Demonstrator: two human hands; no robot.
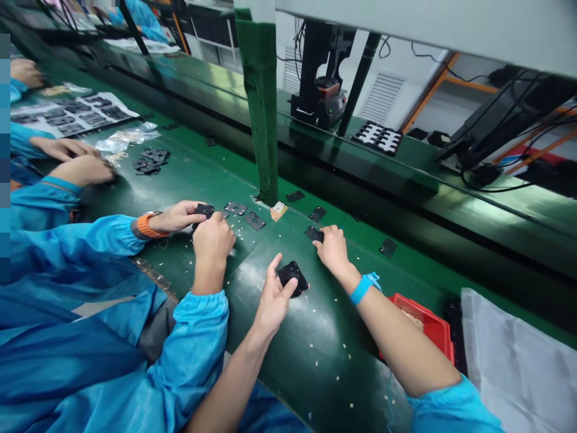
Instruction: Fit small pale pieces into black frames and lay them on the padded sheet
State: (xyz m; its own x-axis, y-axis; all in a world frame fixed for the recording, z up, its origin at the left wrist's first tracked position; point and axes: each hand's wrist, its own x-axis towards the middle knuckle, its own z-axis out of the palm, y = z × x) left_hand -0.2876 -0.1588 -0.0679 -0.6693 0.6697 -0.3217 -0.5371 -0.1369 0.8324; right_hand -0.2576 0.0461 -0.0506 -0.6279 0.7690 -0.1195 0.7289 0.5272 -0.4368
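Observation:
My left hand (274, 296) grips a flat black plastic plate (292, 275), its thumb laid across the face. Farther off and to the right, my right hand (333, 249), with a blue band on its wrist, pinches the edge of another black plate (314, 234) at the bench surface. Similar black plates lie beyond it, one at the far edge (295, 196), one nearer (318, 213) and one to the right (387, 248). A red bin (444, 331) holding small pale pieces is partly hidden behind my right forearm.
At left, a co-worker's hands (214, 240) hold a black part; more co-workers' hands (85, 165) are beyond. A green post (265, 120) rises from the bench (311, 385), which has pale bits scattered on it. White sheeting (509, 355) lies right of the bin.

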